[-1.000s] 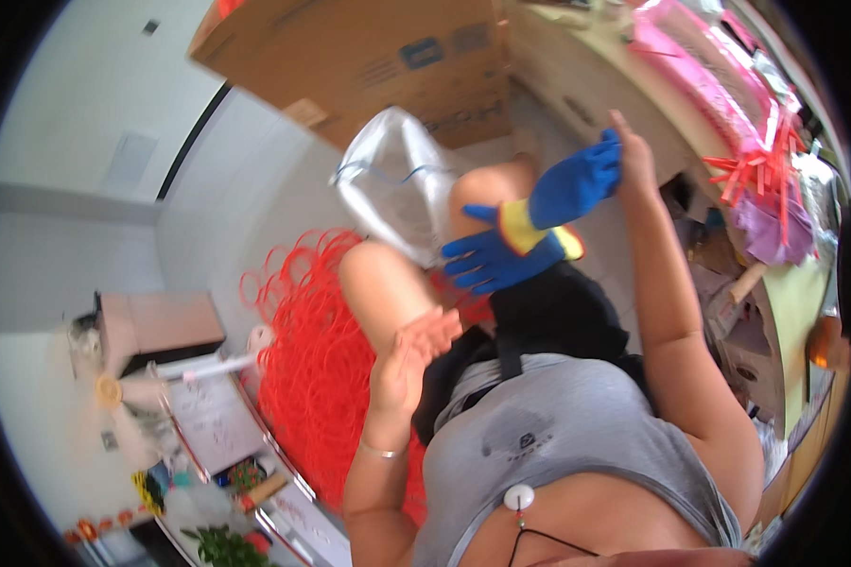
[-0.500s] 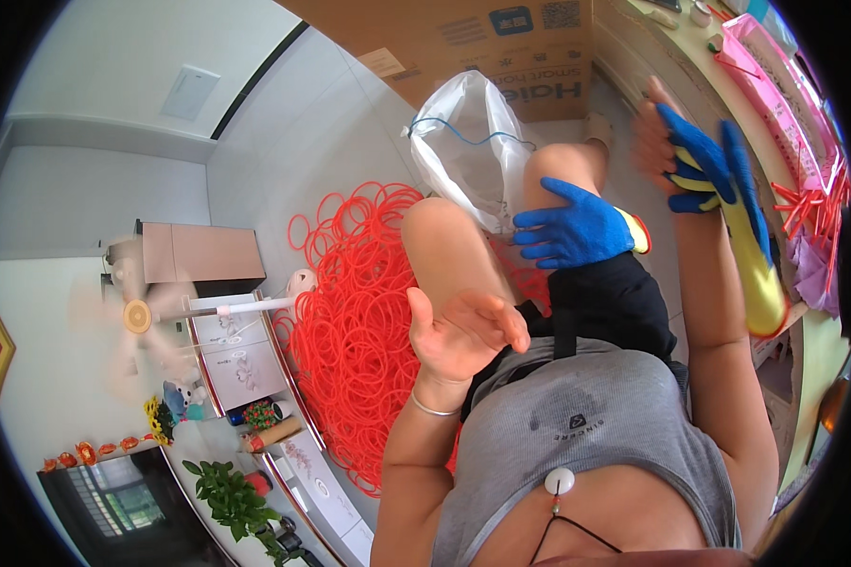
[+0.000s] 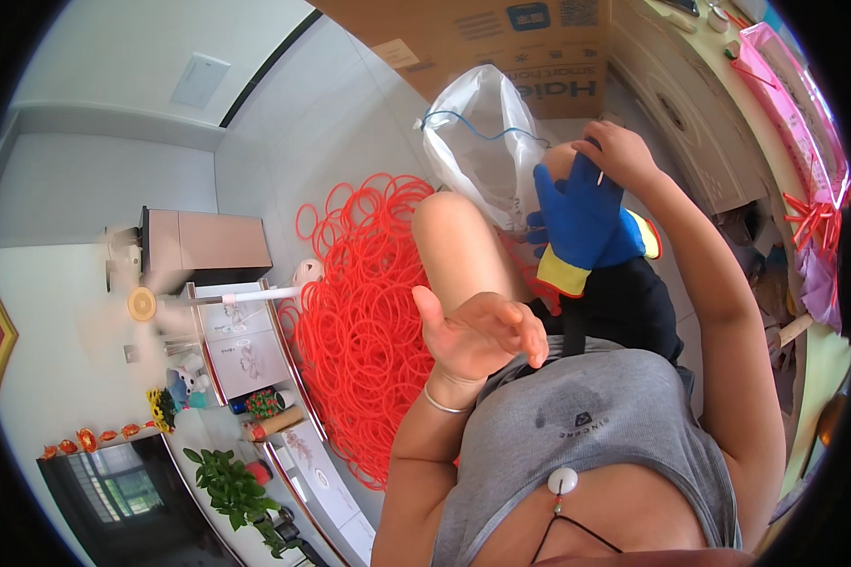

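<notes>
My left hand (image 3: pixel 482 335) is bare and raised over my lap, palm up, fingers apart and nothing in it. A blue-and-yellow work glove (image 3: pixel 577 222) hangs cuff down from my right hand (image 3: pixel 624 156), which pinches it near its fingertips. A second work glove (image 3: pixel 633 244) lies on my right thigh, partly hidden behind the held one. To the left of my legs spreads a big heap of red rings (image 3: pixel 369 331). In front of my knees stands a white plastic bag (image 3: pixel 482 165), its mouth open, with a blue cord around it.
Behind the bag stands a cardboard box (image 3: pixel 397 24). On the right, a table (image 3: pixel 808 378) bears a pink basket (image 3: pixel 775 85) and red strips (image 3: pixel 813 217). At left are a running fan (image 3: pixel 142 304), a white cabinet (image 3: pixel 241 364) and a potted plant (image 3: pixel 227 491).
My right hand has moved left and inward, carrying the glove from beside the table to above my right thigh. My left hand stays open, slightly shifted in view.
</notes>
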Available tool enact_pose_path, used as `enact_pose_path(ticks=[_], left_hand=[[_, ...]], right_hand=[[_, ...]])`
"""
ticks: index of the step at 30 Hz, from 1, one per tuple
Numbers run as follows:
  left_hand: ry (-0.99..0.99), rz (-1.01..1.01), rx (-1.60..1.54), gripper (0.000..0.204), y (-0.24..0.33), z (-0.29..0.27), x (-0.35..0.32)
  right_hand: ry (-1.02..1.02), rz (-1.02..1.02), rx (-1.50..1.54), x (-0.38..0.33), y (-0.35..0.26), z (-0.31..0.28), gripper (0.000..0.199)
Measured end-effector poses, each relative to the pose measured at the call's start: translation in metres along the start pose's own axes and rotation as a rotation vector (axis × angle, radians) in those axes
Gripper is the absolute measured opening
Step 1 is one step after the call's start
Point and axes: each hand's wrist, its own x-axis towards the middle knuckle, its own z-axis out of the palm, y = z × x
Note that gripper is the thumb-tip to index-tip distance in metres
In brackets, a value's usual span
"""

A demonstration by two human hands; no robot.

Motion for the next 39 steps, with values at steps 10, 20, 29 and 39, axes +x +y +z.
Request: enact_pose_path(ticks=[10, 20, 29, 39], left_hand=[[0.053, 0.014, -0.043, 0.112, 0.0, -0.005, 0.001], [0.107, -0.016, -0.041, 0.112, 0.0, -0.015, 0.002], [0.769, -0.048, 1.982, 0.047, -0.004, -0.055, 0.041], [1.083, -0.349, 0.717, 0.052, -0.02, -0.107, 0.067]], right_hand=[[0.291, -0.014, 0.207, -0.047, -0.012, 0.001, 0.051], [0.11, 0.291, 0.567, -0.082, 0.061, 0.04, 0.043], [-0.102, 0.297, 0.881, -0.1, 0.046, 0.023, 0.038], [-0.404, 0.375, 1.243, -0.112, 0.027, 0.001, 0.029]])
